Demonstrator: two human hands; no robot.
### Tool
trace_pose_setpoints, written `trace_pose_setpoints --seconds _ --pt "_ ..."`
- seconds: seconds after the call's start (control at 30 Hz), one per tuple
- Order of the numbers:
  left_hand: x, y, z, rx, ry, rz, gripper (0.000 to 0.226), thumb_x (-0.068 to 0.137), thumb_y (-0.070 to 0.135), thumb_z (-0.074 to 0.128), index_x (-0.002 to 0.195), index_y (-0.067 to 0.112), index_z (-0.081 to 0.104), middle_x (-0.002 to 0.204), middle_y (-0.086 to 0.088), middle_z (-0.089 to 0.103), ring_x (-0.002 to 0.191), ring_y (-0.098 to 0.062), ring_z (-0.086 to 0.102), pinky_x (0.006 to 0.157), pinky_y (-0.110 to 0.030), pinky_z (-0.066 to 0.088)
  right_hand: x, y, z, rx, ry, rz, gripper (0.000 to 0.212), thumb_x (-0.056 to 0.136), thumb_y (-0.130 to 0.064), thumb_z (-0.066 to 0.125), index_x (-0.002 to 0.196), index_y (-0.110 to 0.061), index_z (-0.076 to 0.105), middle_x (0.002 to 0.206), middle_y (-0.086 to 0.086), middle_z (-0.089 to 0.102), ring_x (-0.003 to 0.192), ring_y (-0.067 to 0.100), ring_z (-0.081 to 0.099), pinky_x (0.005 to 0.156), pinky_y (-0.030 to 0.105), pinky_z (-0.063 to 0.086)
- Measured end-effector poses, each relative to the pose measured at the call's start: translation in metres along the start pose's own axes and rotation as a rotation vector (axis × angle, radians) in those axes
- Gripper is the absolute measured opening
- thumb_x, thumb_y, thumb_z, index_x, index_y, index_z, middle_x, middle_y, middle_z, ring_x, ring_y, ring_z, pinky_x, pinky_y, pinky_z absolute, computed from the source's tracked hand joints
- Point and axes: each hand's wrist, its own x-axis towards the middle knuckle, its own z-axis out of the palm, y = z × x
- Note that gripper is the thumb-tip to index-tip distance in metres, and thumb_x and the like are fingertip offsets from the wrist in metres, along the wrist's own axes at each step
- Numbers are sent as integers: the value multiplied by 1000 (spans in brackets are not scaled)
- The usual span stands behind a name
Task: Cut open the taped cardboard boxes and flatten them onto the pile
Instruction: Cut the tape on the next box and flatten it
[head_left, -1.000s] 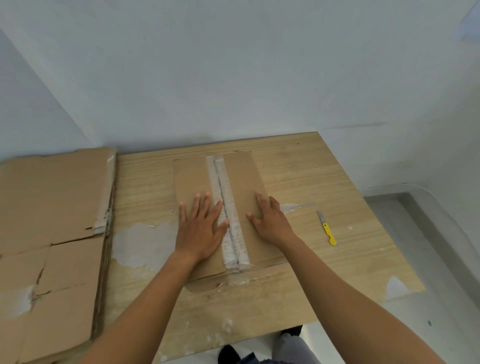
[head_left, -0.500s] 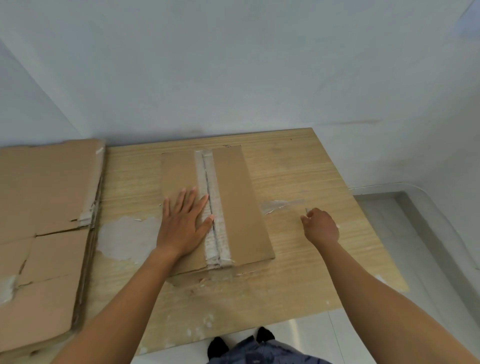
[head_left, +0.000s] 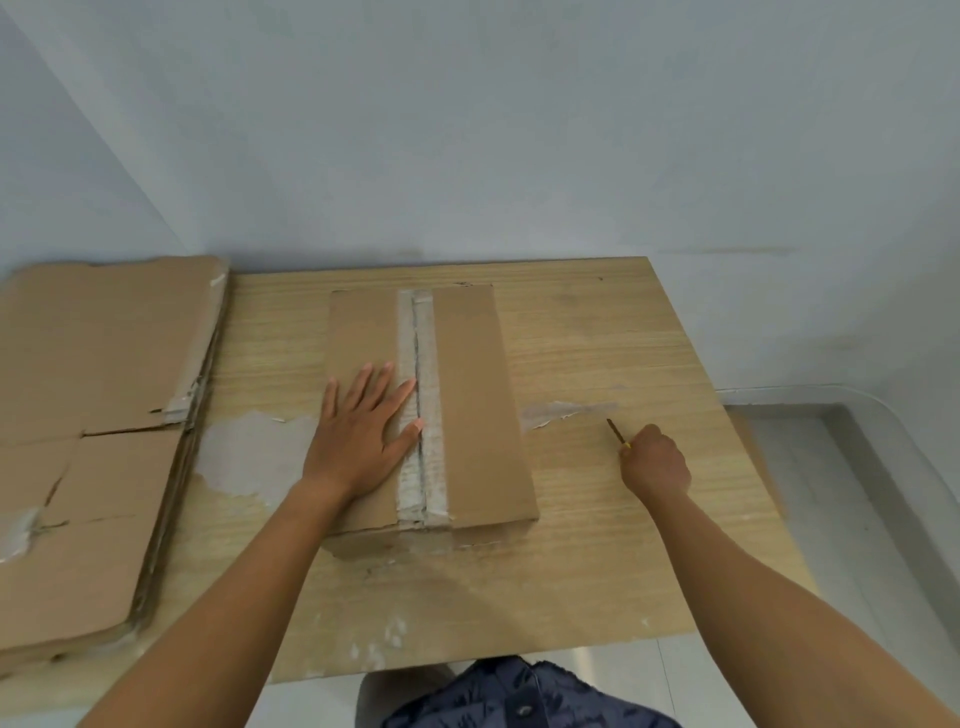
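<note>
Wooden table (head_left: 597, 338); taped box (head_left: 467, 389) under flat left hand (head_left: 358, 441), right hand (head_left: 655, 462) just beside, fist around knife (head_left: 616, 432).

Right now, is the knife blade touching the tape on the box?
No, the right hand grips the knife over the table, to the right of the box and clear of its tape.
</note>
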Motion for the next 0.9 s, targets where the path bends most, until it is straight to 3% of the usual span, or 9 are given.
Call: trace_pose_setpoints --seconds 0.13,0.27,0.37,0.57,0.7,0.8,0.9 --pt "0 -1 -1 -17 10 -1 77 83 71 1 151 38 13 161 7 2 147 -12 -9 118 -45 -8 -2 -23 -3 173 -17 -84 24 98 -22 44 114 -5 43 109 17 61 99 35 58 75 36 43" --pt "6 -8 -4 -46 63 23 73 85 71 16 145 35 36 155 2 28 145 -19 16 115 -48 7 -15 -77 -13 322 56 -275 19 101 -20 38 112 -5 41 100 18 64 82 31 56 65 34 38" --pt "16 -19 -11 -28 73 69 71 84 72 22 139 32 44 145 4 40 133 -21 31 106 -45 20 -27 -123 -21 337 113 -394 25 102 -19 34 118 -5 47 100 19 63 85 35 56 63 34 33" --pt "41 -54 -20 -80 65 223 68 86 68 26 134 27 52 131 3 49 120 -25 43 99 -42 29 -49 -203 -18 259 105 -485 30 103 -24 29 117 -8 51 99 19 63 86 36 58 65 34 39" --pt "48 -66 -8 -150 62 284 66 89 66 27 139 26 46 145 1 42 137 -28 31 114 -45 20 -53 -241 -9 115 111 -515 29 103 -25 27 116 -8 47 96 17 63 76 31 54 62 34 37" --pt "50 -67 -4 -165 47 293 71 89 67 20 148 28 32 158 3 22 148 -22 7 119 -42 -3 -50 -266 -4 -5 111 -472 28 103 -23 29 113 -5 48 102 15 62 88 32 59 64 33 35" --pt "51 -68 -5 -148 20 281 76 87 69 10 152 31 17 161 6 5 148 -16 -9 117 -38 -14 -43 -287 1 -94 105 -415 26 102 -18 32 117 -5 49 110 13 61 98 30 59 67 31 34"
